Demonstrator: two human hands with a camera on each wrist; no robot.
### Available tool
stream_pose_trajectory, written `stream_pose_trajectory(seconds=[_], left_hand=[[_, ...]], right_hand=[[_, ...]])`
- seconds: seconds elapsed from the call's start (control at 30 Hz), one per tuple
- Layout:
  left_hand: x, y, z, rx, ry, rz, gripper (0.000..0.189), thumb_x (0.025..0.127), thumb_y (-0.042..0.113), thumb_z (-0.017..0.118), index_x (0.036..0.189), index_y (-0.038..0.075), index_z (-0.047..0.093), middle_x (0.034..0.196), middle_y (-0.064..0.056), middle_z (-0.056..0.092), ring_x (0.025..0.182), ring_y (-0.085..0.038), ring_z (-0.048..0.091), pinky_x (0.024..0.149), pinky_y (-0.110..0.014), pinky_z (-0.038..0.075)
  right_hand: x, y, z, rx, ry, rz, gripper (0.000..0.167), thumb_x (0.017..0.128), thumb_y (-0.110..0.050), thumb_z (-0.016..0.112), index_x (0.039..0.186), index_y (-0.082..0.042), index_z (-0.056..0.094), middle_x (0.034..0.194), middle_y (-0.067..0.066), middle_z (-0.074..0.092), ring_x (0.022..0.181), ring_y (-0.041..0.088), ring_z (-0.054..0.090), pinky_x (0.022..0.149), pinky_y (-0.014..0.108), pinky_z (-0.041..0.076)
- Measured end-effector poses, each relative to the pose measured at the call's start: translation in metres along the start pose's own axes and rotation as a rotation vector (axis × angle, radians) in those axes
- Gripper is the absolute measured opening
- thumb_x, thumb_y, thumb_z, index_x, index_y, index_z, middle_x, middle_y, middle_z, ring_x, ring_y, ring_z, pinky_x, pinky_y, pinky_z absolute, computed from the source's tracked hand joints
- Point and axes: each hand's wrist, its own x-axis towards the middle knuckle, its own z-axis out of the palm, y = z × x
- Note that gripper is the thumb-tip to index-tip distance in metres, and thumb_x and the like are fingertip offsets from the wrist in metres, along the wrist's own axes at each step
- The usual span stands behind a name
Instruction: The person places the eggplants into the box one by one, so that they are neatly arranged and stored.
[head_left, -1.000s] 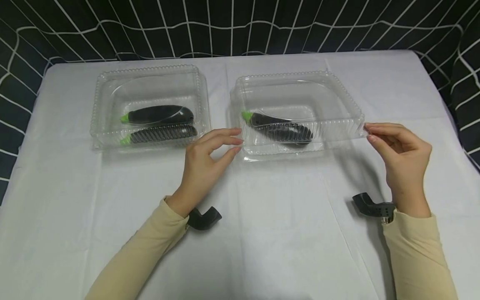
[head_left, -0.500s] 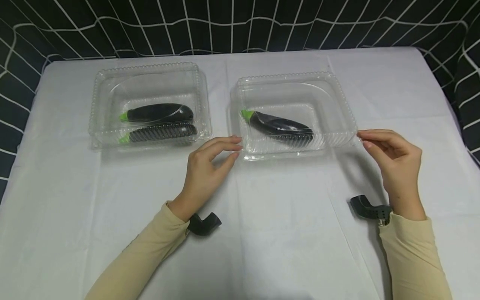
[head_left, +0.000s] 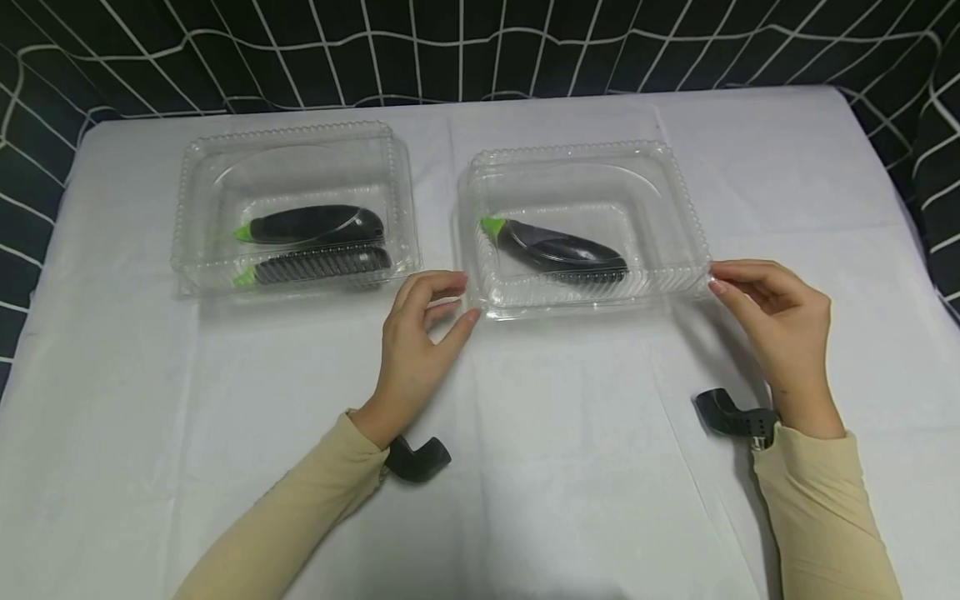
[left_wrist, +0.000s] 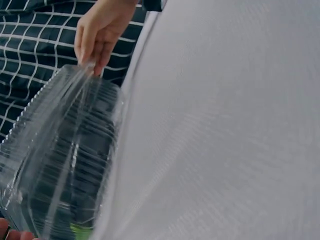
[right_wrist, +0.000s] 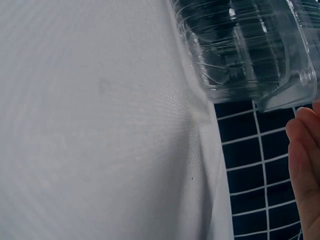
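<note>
In the head view, a clear plastic clamshell container (head_left: 577,300) stands at centre right with one dark eggplant (head_left: 562,247) inside, its green cap to the left. My right hand (head_left: 787,321) pinches the container's front right corner between thumb and fingers. At the front left corner, my left hand (head_left: 420,342) has its fingers and thumb spread, with the fingertips right by the rim. The left wrist view shows the ribbed wall of the clamshell container (left_wrist: 55,165) and the right hand (left_wrist: 102,32) at its far corner. In the right wrist view, fingertips (right_wrist: 300,132) are close to the container's corner.
A second clear clamshell container (head_left: 296,158) stands at the left with two dark eggplants (head_left: 315,223) inside, one seen through its ribbed wall. Both stand on a white cloth-covered table (head_left: 570,467). Dark cloth with a white grid (head_left: 480,50) surrounds the table's back and sides.
The right hand has moved left and slightly down, and the right container's raised lid corner has come down with it. The left hand has spread its thumb and fingers at the front left corner.
</note>
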Motion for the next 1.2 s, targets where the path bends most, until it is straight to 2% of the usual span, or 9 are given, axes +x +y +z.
stream_pose_trajectory(seconds=[0.2, 0.33, 0.43, 0.53, 0.67, 0.77, 0.97, 1.1, 1.2], left_hand=[[0.002, -0.001, -0.001, -0.121, -0.078, -0.218, 0.026, 0.086, -0.006, 0.061, 0.111, -0.007, 0.052, 0.096, -0.019, 0.062, 0.089, -0.024, 0.063, 0.083, -0.027, 0.052], [0.005, -0.001, -0.004, -0.211, -0.144, -0.348, 0.028, 0.089, -0.001, 0.057, 0.116, -0.005, 0.048, 0.092, -0.019, 0.065, 0.086, -0.023, 0.065, 0.082, -0.031, 0.053], [0.008, -0.002, -0.004, -0.302, -0.2, -0.435, 0.022, 0.092, 0.002, 0.053, 0.111, -0.007, 0.05, 0.09, -0.02, 0.065, 0.084, -0.022, 0.066, 0.082, -0.034, 0.054], [0.012, -0.001, -0.002, -0.378, -0.246, -0.509, 0.016, 0.094, 0.006, 0.049, 0.101, -0.008, 0.053, 0.088, -0.019, 0.065, 0.081, -0.02, 0.066, 0.081, -0.034, 0.054], [0.016, 0.001, 0.001, -0.421, -0.251, -0.553, 0.019, 0.094, 0.007, 0.046, 0.095, -0.009, 0.054, 0.085, -0.016, 0.066, 0.077, -0.018, 0.065, 0.078, -0.033, 0.055], [0.018, 0.002, 0.002, -0.437, -0.236, -0.571, 0.02, 0.094, 0.008, 0.047, 0.095, -0.011, 0.055, 0.082, -0.015, 0.066, 0.074, -0.018, 0.065, 0.076, -0.032, 0.056], [0.019, 0.0, 0.002, -0.413, -0.231, -0.575, 0.019, 0.096, 0.01, 0.052, 0.084, -0.004, 0.057, 0.08, -0.014, 0.067, 0.073, -0.018, 0.067, 0.075, -0.033, 0.056], [0.019, 0.0, 0.001, -0.44, -0.238, -0.594, 0.017, 0.094, 0.006, 0.052, 0.082, -0.005, 0.057, 0.08, -0.015, 0.068, 0.073, -0.02, 0.068, 0.075, -0.036, 0.056], [0.02, 0.0, 0.001, -0.469, -0.241, -0.622, 0.015, 0.093, 0.004, 0.052, 0.084, -0.007, 0.057, 0.079, -0.015, 0.068, 0.072, -0.021, 0.069, 0.074, -0.037, 0.057]], right_hand=[[0.0, 0.001, 0.0, -0.025, -0.004, -0.017, 0.017, 0.076, 0.022, 0.064, 0.092, 0.018, 0.066, 0.093, 0.014, 0.069, 0.088, 0.018, 0.066, 0.08, 0.019, 0.051], [0.0, 0.001, 0.0, -0.031, -0.005, -0.021, 0.017, 0.076, 0.021, 0.064, 0.093, 0.017, 0.066, 0.094, 0.015, 0.069, 0.087, 0.017, 0.066, 0.079, 0.019, 0.051], [0.0, 0.001, 0.001, 0.0, -0.004, -0.016, 0.017, 0.076, 0.021, 0.064, 0.093, 0.018, 0.066, 0.093, 0.016, 0.069, 0.086, 0.017, 0.066, 0.079, 0.019, 0.051], [0.001, 0.001, 0.0, -0.019, -0.001, -0.017, 0.016, 0.077, 0.019, 0.065, 0.093, 0.016, 0.067, 0.093, 0.016, 0.069, 0.086, 0.017, 0.066, 0.079, 0.019, 0.051], [0.0, 0.0, 0.0, -0.028, 0.0, -0.007, 0.016, 0.078, 0.018, 0.065, 0.092, 0.015, 0.068, 0.094, 0.016, 0.069, 0.086, 0.016, 0.066, 0.078, 0.019, 0.051], [0.0, 0.0, 0.001, 0.019, -0.004, 0.013, 0.016, 0.077, 0.02, 0.064, 0.093, 0.017, 0.066, 0.094, 0.016, 0.069, 0.086, 0.017, 0.066, 0.079, 0.018, 0.051], [0.0, 0.0, 0.002, 0.028, -0.009, 0.024, 0.018, 0.077, 0.021, 0.063, 0.093, 0.016, 0.067, 0.094, 0.015, 0.069, 0.087, 0.017, 0.066, 0.08, 0.018, 0.05], [0.0, -0.001, 0.003, 0.039, -0.001, 0.04, 0.018, 0.076, 0.021, 0.064, 0.093, 0.016, 0.067, 0.093, 0.013, 0.069, 0.087, 0.017, 0.065, 0.08, 0.018, 0.05], [-0.001, -0.001, 0.003, 0.016, 0.003, 0.021, 0.016, 0.077, 0.02, 0.064, 0.093, 0.018, 0.065, 0.092, 0.012, 0.07, 0.086, 0.017, 0.066, 0.079, 0.018, 0.05]])
